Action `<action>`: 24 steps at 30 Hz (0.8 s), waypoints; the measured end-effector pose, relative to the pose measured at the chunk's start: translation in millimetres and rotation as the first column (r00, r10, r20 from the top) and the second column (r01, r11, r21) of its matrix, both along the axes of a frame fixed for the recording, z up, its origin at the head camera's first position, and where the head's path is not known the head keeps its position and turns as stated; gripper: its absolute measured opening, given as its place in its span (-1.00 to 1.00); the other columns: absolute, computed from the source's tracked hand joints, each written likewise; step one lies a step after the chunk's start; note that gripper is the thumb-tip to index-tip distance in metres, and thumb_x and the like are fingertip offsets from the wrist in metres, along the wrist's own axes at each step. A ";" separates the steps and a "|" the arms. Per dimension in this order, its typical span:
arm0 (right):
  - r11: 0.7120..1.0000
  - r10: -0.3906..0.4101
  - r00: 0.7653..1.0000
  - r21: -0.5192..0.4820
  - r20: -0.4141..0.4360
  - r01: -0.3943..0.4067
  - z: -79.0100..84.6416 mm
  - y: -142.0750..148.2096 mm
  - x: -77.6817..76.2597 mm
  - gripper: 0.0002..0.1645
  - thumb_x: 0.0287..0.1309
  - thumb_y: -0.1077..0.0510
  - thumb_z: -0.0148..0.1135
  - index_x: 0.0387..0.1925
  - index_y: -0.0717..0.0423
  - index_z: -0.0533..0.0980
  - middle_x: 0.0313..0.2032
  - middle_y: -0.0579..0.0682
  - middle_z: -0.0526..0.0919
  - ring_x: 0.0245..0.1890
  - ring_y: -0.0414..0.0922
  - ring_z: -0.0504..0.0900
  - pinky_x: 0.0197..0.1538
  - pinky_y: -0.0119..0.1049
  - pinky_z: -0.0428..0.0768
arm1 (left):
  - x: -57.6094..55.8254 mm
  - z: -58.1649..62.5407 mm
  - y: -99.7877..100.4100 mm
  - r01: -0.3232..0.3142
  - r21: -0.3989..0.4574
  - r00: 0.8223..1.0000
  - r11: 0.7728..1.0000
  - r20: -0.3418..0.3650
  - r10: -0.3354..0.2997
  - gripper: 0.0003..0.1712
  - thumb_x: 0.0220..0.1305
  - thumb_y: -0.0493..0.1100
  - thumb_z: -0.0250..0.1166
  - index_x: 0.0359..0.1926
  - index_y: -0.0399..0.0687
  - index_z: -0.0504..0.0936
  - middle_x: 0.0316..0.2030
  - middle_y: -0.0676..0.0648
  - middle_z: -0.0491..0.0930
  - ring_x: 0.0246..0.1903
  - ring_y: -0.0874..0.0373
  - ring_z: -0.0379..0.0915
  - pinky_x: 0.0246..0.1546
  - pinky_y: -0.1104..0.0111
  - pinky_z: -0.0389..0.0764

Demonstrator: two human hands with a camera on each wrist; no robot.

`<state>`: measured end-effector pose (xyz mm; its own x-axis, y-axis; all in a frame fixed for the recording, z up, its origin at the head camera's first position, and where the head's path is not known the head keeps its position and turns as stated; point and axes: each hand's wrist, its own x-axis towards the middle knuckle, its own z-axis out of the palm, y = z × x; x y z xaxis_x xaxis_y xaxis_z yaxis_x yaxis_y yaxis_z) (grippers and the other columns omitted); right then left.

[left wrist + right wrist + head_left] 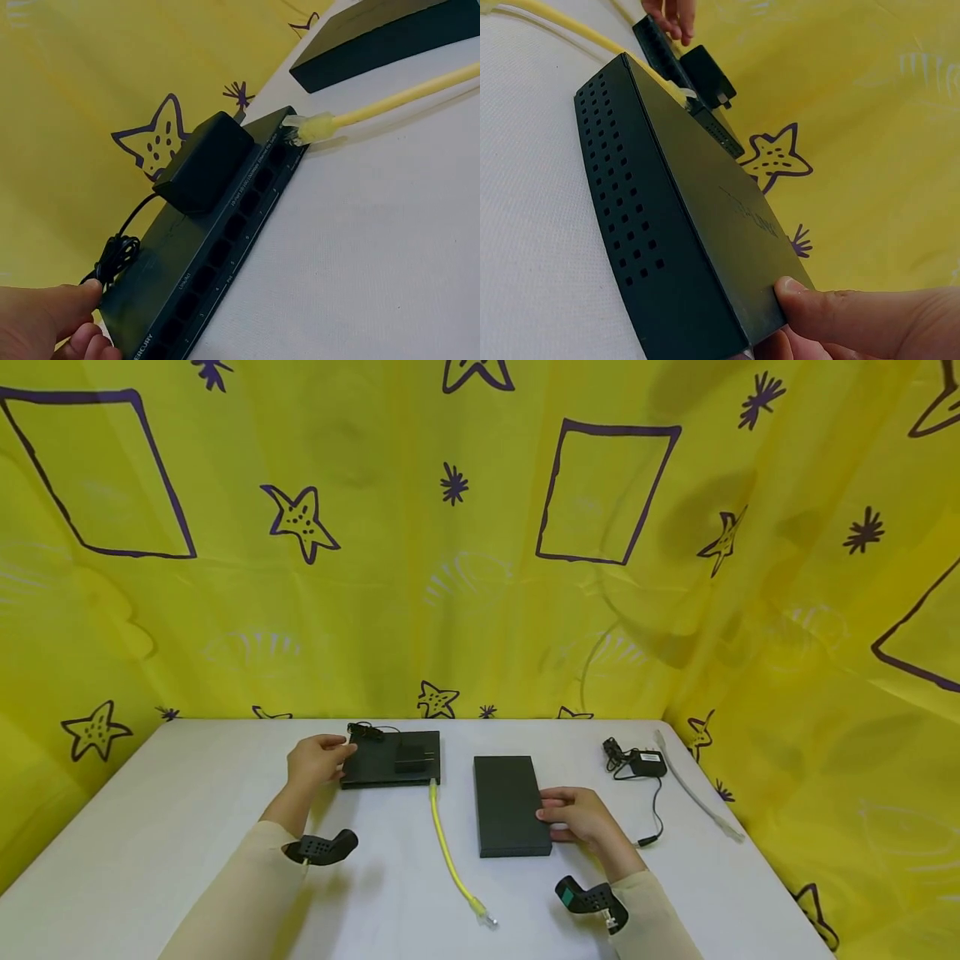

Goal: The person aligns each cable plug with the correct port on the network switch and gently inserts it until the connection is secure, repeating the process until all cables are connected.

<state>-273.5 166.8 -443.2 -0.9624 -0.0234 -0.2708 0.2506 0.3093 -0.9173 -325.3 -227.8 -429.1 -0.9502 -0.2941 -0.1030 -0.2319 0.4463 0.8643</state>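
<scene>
A black network switch (pixel 390 770) with a row of ports lies at the back left, a power adapter (pixel 206 161) and its coiled cord on top. At its left end, my left hand (pixel 318 764) holds the edge, thumb beside the coil (pixel 116 259). A yellow Ethernet cable (pixel 446 843) runs from the switch's right-end port toward the front, its other plug loose on the table. Right of it lies a second black network device (pixel 512 806), with vent holes along one side. My right hand (pixel 577 818) grips its right edge, thumb on top and fingers lower down.
On the white table (pixel 405 902), at the right, lie another power adapter (pixel 647 763) with its cord and a grey-white cable (pixel 697 789) near the edge. Yellow patterned curtain (pixel 375 610) stands behind and along the sides.
</scene>
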 end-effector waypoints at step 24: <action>1.000 -0.001 1.000 0.005 0.021 0.000 0.4 -0.1 -0.9 -0.46 0.10 0.38 0.36 0.15 0.40 0.49 -0.06 0.18 0.65 -0.28 -0.16 0.62 -0.23 -0.14 0.74 | -3.9 -10.1 -3.0 0.009 0.016 0.997 1.000 0.077 -0.010 -0.38 0.26 -0.10 0.36 0.27 -0.28 0.48 0.16 -0.37 0.51 -0.10 -0.05 0.56 -0.40 0.52 0.56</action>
